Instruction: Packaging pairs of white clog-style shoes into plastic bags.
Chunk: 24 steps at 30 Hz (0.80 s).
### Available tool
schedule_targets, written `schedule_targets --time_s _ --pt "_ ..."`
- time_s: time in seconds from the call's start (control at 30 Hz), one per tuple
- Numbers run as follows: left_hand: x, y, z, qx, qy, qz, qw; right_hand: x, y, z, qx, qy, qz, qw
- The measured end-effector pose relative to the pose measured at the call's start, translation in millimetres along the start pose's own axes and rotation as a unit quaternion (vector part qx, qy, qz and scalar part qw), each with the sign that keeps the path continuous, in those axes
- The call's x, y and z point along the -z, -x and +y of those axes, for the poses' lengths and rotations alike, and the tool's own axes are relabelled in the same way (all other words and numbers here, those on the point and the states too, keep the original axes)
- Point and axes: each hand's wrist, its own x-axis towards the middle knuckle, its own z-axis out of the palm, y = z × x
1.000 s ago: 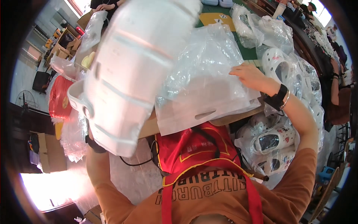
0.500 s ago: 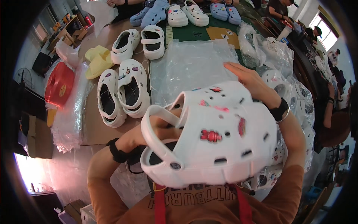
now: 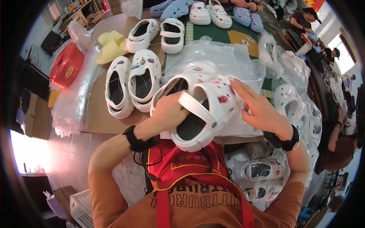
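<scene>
A pair of white clogs [image 3: 217, 99] with colourful charms is held together over the table's front edge. My left hand [image 3: 173, 110] is closed round their inner sides, fingers partly hidden in the openings. Against the toe end lies my right hand [image 3: 264, 114], its fingers stretched out and not wrapped round anything. Beneath the clogs, clear plastic bags [image 3: 228, 55] are spread flat on the table. To the left of my left hand stands another pair of white clogs [image 3: 142, 76], also with charms.
White strapped clogs [image 3: 173, 36] and yellow slippers [image 3: 110, 47] sit farther back, with a red case [image 3: 66, 65] at the left. Bagged clogs [image 3: 291, 100] are heaped along the right. More bagged clogs [image 3: 262, 171] lie below the table's edge. Co-workers' hands [image 3: 249, 5] are at the far side.
The held clogs have gone down and away from the camera, toward the plastic bags. Both hands have moved with them, the right one staying by the toes. The view has shifted.
</scene>
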Motion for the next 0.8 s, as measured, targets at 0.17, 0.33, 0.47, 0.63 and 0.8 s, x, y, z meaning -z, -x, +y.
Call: schedule_targets --time_s 0.17,0.33,0.47,0.63,0.8 --pt "-9 -5 9 -0.034 0.011 0.006 0.999 -5 -24 -11 0.076 0.037 -0.023 0.996" --pt "-15 -15 6 0.009 0.001 -0.014 1.000 -14 -22 -36 0.184 0.080 0.003 0.980" --pt "-18 -20 5 0.007 -0.019 -0.027 0.999 -16 -23 -36 0.182 0.106 0.040 0.977" --pt "-14 -25 -3 0.013 -0.017 -0.019 1.000 -13 -31 -48 0.173 0.110 0.010 0.979" --pt "-8 -29 -5 0.002 -0.076 -0.028 0.997 -20 -26 -40 0.191 0.088 0.028 0.977"
